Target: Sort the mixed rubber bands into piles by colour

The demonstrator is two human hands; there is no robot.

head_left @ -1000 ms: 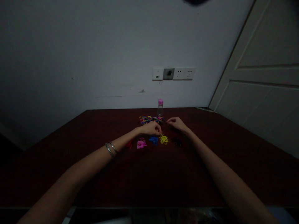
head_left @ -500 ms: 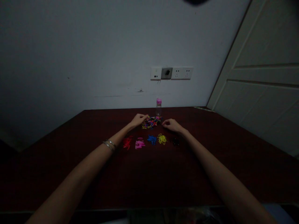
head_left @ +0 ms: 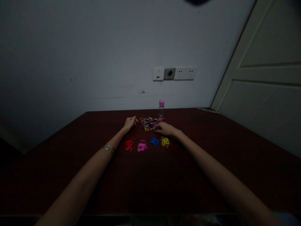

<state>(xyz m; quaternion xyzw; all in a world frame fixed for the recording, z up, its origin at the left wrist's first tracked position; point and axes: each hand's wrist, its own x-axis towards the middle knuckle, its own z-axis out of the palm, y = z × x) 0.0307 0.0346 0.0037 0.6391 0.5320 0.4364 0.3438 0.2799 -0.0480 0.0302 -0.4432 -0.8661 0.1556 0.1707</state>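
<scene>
A mixed heap of small multicoloured rubber bands (head_left: 148, 123) lies toward the back of the dark red table. My left hand (head_left: 130, 123) rests just left of the heap, apart from it, its fingers curled together; anything they hold is too small to make out. At the heap's front right edge is my right hand (head_left: 164, 128), palm down, fingertips pinched low at the bands. Nearer me are a red pile (head_left: 129, 144), a pink pile (head_left: 142, 146), a blue pile (head_left: 154, 142) and a yellow pile (head_left: 165, 142) of bands. My right forearm mostly hides a dark pile.
Behind the heap stands a clear bottle with a pink cap (head_left: 161, 108). The table (head_left: 150, 179) meets a pale wall with a row of sockets (head_left: 184, 73). A panelled white door (head_left: 265, 81) is on the right.
My left hand has drawn away from the heap, left and toward me. My right hand has moved left onto the heap's front right edge. The view has shifted slightly.
</scene>
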